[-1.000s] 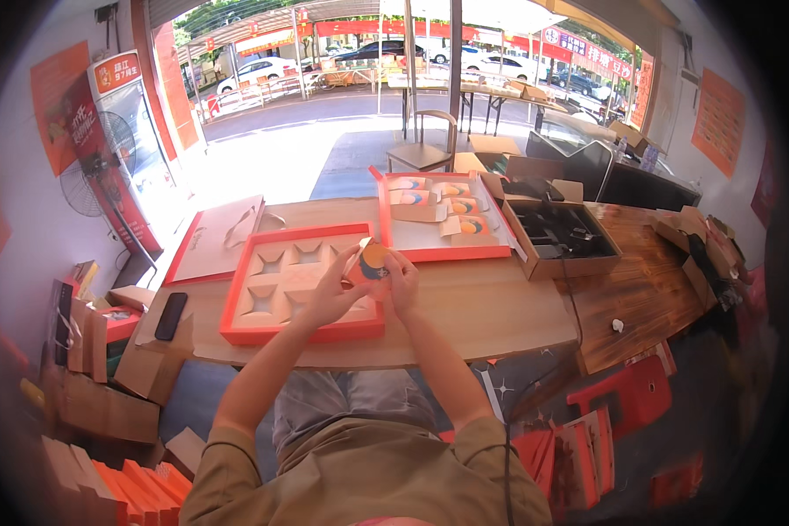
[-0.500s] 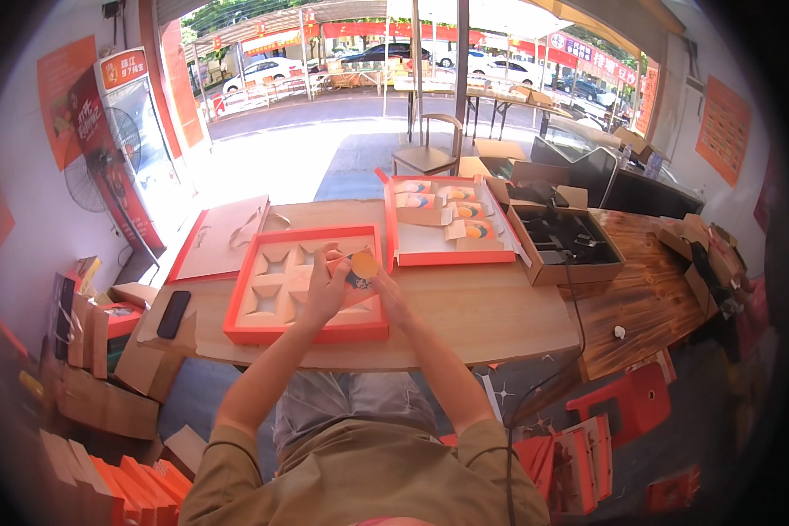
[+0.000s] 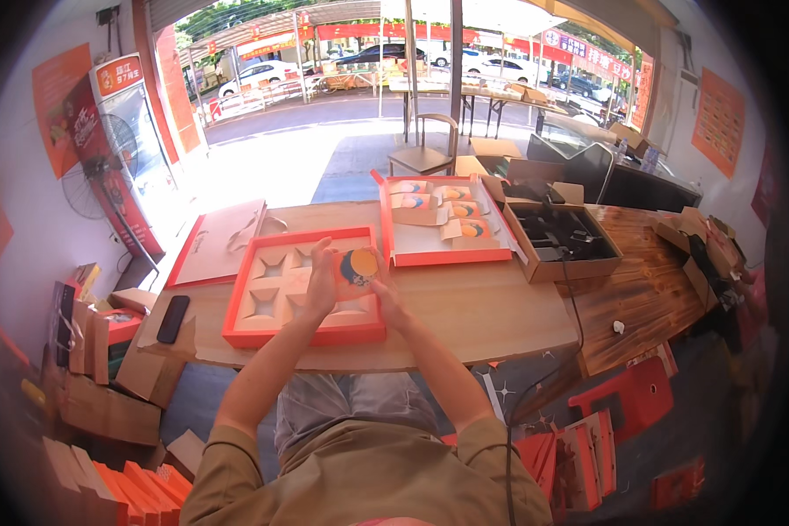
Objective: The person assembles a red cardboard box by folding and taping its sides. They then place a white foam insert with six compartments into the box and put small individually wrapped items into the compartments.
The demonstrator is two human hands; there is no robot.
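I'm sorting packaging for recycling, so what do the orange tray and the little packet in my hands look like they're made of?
The orange tray looks like matte paperboard: thin folded walls and a tan die-cut insert with star-shaped openings. The small packet, held by the left hand and right hand, seems to be printed card or wrapper, orange with a dark round patch; which one is too small to tell.

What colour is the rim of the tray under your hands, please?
Bright orange-red; the tray has a pale tan insert, clearest in the head view.
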